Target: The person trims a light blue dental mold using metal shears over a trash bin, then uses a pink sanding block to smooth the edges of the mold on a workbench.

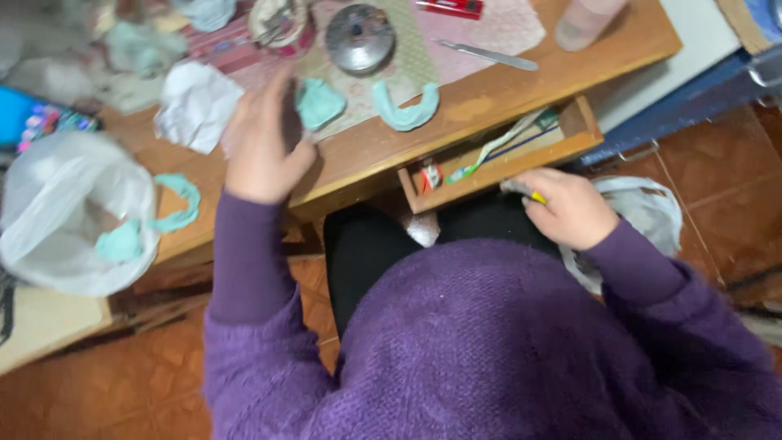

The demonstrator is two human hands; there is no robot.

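Note:
My left hand (262, 145) rests on the wooden desk (489, 94), its fingers touching a teal arch-shaped cast (318, 103). A second teal U-shaped cast (406, 110) lies just right of it. My right hand (566, 208) is below the open desk drawer (497, 156), closed on a small thing with a yellow tip (538, 197); what it is stays unclear. The drawer holds pens and long thin tools. Both sleeves are purple knit.
A white plastic bag (65, 212) with teal casts (175, 204) sits at the left. Crumpled white paper (195, 102), a round grey metal lid (360, 37), a metal blade tool (489, 55), a pink cup (582, 24) and a red item (452, 6) lie on the desk. Tiled floor below.

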